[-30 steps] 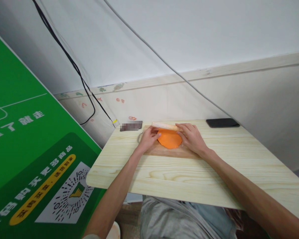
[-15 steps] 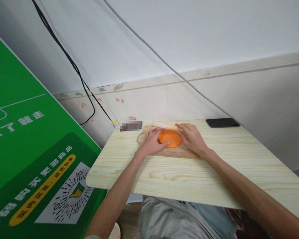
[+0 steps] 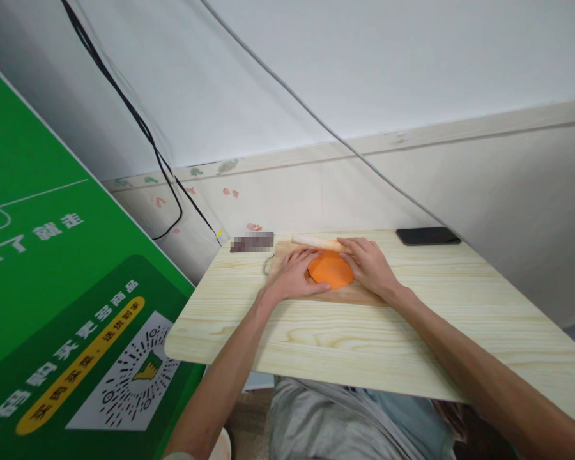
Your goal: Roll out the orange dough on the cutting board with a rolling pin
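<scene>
A flat, roundish orange sheet of dough or clay lies on a wooden cutting board. My left hand is at its left side, fingers spread beyond the rim and the thumb along the near edge. Behind the sheet, a pale wooden rolling pin lies crosswise, its right end under the fingers of my right hand. Those fingers are curled over the pin, while the right thumb reaches the sheet's right edge. The pin's right end is hidden by my hand.
The board rests on a light wood-grain table. A black phone lies at the back right. A blurred dark item sits at the back left. The board's metal ring sticks out left. Behind is a wall with a hanging cable.
The orange sheet has shifted slightly to the right and toward me. My left thumb has moved with it to the near edge; my right hand and the rolling pin stay almost in place.
</scene>
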Tool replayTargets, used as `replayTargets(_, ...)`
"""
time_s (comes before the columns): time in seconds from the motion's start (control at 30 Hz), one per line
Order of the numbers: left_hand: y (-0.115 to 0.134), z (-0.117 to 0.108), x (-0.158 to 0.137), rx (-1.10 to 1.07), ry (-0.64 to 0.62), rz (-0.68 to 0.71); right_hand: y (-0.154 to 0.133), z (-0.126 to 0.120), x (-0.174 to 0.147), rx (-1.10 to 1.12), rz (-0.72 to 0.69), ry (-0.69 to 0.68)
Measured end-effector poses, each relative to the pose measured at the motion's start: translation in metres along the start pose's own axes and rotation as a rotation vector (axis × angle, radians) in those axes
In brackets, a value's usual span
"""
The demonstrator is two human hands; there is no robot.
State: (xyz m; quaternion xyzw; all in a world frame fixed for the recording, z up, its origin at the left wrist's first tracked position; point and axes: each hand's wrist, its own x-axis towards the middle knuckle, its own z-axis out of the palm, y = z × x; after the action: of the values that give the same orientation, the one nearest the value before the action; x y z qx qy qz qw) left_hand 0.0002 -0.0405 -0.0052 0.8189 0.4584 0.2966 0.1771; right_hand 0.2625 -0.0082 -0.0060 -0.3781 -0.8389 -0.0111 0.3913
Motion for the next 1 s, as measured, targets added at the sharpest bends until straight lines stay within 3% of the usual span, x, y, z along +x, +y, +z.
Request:
replayTargets(0.57,0.003,0.001,-0.002,-0.032,0.041,0.01,0.002,0.0,0.0,-0.046,0.034,0.007)
replayTargets(0.7,-0.005,0.001,0.003,-0.166,0.23,-0.014,0.003,0.0,-0.001,-0.065,0.047,0.007)
replayTargets(0.87,-0.018,0.002,0.011,-0.308,0.566,-0.207,0.002,0.0,0.0,-0.08,0.04,-0.023)
replayTargets(1.0,-0.022,0.003,0.012,-0.33,0.6,-0.247,0.0,0.001,0.0,-0.088,0.001,-0.071)
